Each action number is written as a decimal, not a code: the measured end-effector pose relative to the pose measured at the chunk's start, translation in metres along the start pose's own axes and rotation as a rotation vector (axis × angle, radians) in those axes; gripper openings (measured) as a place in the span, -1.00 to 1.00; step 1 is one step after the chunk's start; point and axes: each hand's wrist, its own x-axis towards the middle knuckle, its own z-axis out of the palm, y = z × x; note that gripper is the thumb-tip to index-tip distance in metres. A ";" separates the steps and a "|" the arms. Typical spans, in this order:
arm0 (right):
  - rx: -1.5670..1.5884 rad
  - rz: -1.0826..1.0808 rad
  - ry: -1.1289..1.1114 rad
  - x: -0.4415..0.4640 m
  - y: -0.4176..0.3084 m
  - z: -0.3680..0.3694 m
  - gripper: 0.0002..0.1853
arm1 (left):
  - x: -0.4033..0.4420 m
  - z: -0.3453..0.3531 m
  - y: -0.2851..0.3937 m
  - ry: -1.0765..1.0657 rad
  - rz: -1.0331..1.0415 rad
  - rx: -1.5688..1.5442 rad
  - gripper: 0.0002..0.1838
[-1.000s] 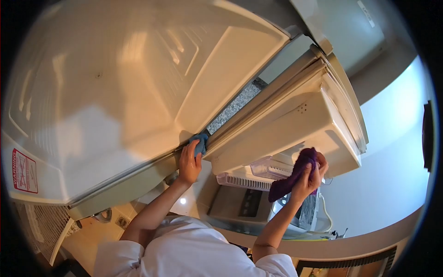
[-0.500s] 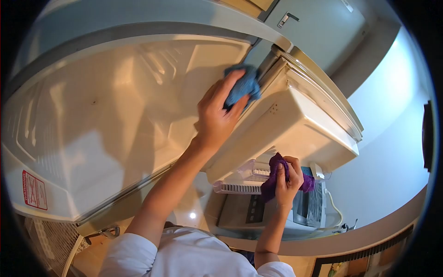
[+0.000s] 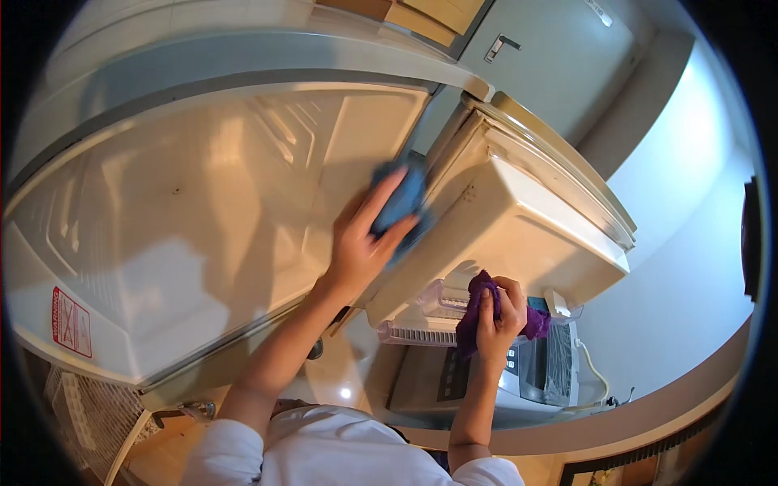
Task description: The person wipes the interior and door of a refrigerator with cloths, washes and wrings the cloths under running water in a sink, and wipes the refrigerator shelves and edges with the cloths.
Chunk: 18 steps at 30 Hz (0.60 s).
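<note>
My left hand (image 3: 362, 243) grips a folded blue cloth (image 3: 403, 202), slightly smeared by motion. It is at the hinge side of an open refrigerator, between the white inner compartment (image 3: 186, 211) and the opened door (image 3: 486, 227). Whether the cloth touches the surface is hard to tell. Lower right, my right hand (image 3: 501, 314) is closed around a bunched purple cloth (image 3: 470, 324), in front of the clear plastic racks (image 3: 421, 334) on the door. Ends of the purple cloth stick out on both sides of the fist.
A red warning label (image 3: 71, 321) marks the compartment's lower left wall. Beneath the door stands a grey appliance with a dark control panel (image 3: 454, 377). A pale door with a handle (image 3: 502, 47) is at the back. A wire rack (image 3: 85, 417) occupies the lower left.
My left hand and the blue cloth have moved down and slightly left along the hinge side. The whole view has shifted a little. My right hand keeps its grip on the purple cloth.
</note>
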 end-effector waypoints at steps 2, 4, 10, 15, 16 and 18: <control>0.005 0.011 -0.025 0.000 -0.002 -0.003 -0.89 | 0.056 0.023 0.025 0.028 0.212 -0.047 -0.41; 0.004 0.024 -0.046 0.000 -0.003 -0.005 -0.89 | 0.069 0.053 0.024 0.093 0.224 0.073 -0.39; 0.035 0.016 -0.090 0.000 -0.004 -0.009 -0.90 | -0.024 0.042 -0.033 0.088 0.143 0.301 -0.31; 0.003 -0.036 -0.049 0.001 -0.004 -0.007 -0.90 | -0.144 0.000 -0.075 -0.077 -0.022 0.424 -0.28; 0.007 -0.041 -0.053 0.000 -0.003 -0.007 -0.90 | -0.152 -0.005 -0.074 -0.105 -0.188 0.329 -0.31; -0.031 -0.056 -0.029 -0.001 -0.002 -0.004 -0.90 | -0.146 -0.005 -0.070 -0.115 -0.352 0.237 -0.33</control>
